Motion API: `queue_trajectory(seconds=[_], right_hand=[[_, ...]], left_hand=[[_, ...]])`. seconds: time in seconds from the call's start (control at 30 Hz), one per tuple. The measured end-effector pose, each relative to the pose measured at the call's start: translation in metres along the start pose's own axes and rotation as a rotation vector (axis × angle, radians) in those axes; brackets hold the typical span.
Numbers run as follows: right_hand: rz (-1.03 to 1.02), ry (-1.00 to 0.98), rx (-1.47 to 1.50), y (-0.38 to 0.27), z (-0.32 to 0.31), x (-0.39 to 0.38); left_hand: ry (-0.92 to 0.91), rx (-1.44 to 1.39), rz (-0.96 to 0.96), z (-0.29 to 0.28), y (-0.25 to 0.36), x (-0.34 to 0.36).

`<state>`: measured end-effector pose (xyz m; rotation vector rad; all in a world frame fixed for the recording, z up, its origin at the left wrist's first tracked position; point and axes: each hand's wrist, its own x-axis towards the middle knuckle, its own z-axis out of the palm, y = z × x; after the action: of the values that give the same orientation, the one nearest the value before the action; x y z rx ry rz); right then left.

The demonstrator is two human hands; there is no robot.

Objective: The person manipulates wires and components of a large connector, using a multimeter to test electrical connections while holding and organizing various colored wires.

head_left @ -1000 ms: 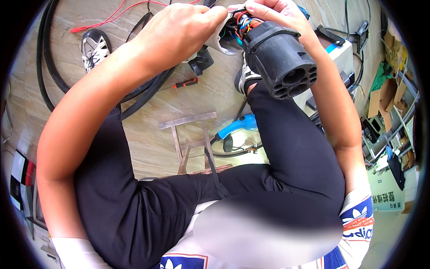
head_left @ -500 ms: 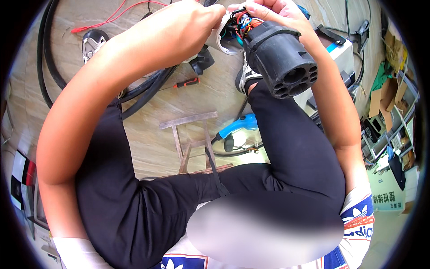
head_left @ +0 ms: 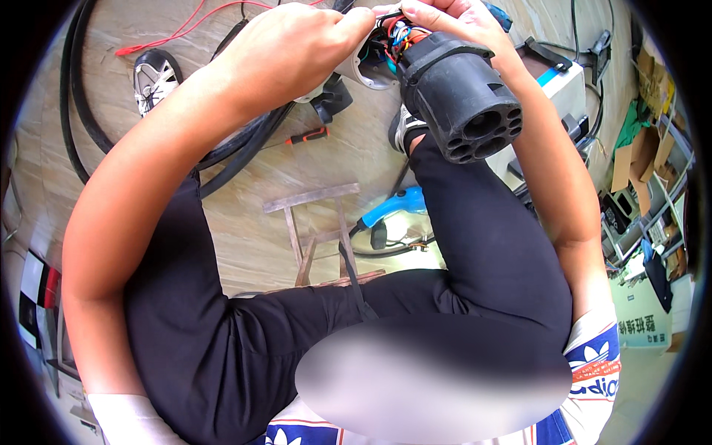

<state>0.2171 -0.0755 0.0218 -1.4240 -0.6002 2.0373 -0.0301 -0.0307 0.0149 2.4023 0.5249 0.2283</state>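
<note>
My left forearm (head_left: 159, 156) climbs from the left side of the frame and bends inward, bringing my left hand (head_left: 297, 52) to the top centre, back of the hand up and fingers curled under. Its fingertips are hidden or cut off by the upper edge, so I cannot tell what that grip has in it. My right forearm (head_left: 552, 152) rises on the right side and leans in; my right hand (head_left: 463, 22) meets the other at the top, thumb and index finger drawn narrow beside the coloured wires (head_left: 400, 35). Whether they pinch one, I cannot tell. The black round connector (head_left: 452, 93) sits right of top centre, its holed face tilted toward the lower right, with the pale housing (head_left: 356, 72) to its left.
</note>
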Motion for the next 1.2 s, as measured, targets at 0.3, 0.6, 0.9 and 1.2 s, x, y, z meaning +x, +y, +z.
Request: queue_trajectory(seconds=[0.3, 0.6, 0.9, 1.2], right_hand=[[-0.025, -0.023, 0.026, -0.002, 0.005, -0.003], [-0.020, -0.132, -0.117, -0.011, -0.004, 0.001], [0.004, -0.097, -0.159, -0.016, 0.005, 0.000], [-0.177, -0.062, -0.240, -0.010, 0.008, 0.000]], left_hand=[[0.001, -0.188, -0.127, -0.019, 0.005, 0.004], [-0.196, -0.278, -0.298, -0.050, 0.014, 0.024], [-0.289, -0.301, -0.319, -0.052, 0.011, 0.028], [-0.096, -0.250, -0.245, -0.038, 0.015, 0.017]])
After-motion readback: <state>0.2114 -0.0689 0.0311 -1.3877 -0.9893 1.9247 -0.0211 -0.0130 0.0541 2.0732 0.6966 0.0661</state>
